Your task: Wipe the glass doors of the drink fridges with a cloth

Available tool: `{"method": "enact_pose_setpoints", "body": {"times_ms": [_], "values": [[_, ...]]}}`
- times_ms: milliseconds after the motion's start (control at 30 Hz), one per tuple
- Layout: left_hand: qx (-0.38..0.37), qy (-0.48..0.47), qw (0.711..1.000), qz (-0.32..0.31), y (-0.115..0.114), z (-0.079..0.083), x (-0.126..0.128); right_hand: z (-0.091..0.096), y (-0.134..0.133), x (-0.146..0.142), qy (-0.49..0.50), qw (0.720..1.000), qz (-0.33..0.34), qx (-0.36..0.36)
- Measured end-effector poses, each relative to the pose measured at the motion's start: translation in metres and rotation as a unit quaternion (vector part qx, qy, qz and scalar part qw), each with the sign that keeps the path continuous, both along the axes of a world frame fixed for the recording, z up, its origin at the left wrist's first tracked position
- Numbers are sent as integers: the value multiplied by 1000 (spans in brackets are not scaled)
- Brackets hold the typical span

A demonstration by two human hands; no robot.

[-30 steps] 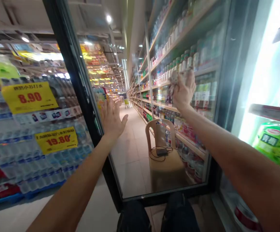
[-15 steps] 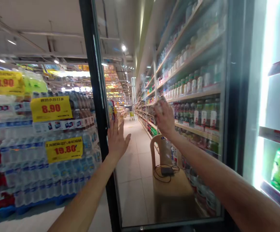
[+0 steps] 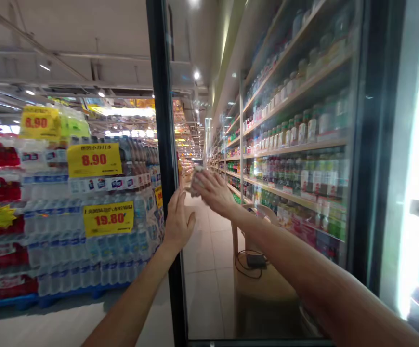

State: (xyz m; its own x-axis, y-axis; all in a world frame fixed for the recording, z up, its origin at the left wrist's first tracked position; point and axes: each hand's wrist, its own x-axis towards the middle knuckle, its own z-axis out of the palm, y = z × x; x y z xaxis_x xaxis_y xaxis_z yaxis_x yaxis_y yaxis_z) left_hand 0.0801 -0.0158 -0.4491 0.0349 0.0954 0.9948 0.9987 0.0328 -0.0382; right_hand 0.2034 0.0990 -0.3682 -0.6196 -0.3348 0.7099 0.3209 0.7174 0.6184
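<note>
Right fingers (image 3: 212,180) over cloth (image 3: 195,183) on glass (image 3: 202,289)

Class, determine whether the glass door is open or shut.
Open: the glass door stands angled out, with the lit cooler exposed beside it.

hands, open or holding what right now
Left hand: open, at the dark door frame.
Right hand: holding a crumpled cloth.

Harsh white glow from a strip light (image 3: 416,193) over on the right, small ceiling lights (image 3: 101,93) burnt to white, hazy glare across the glass door (image 3: 202,299), soft shadow beneath the bottle stacks (image 3: 61,246), right hand (image 3: 214,192) slightly blurred, edges stretched.
</note>
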Motion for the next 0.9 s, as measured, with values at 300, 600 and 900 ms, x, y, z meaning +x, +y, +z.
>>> {"method": "enact_pose_setpoints", "body": {"times_ms": [300, 600, 900], "values": [[-15, -7, 1000, 20, 19, 4, 3, -26, 22, 28, 100, 993, -32, -46], [-48, -86, 994, 42, 36, 1, 22, -15, 72, 136, 207, 967, -119, -92], [-118, -22, 992, 44, 53, -22, 68, -89, 95, 194, 238, 959, -123, -92]]}}
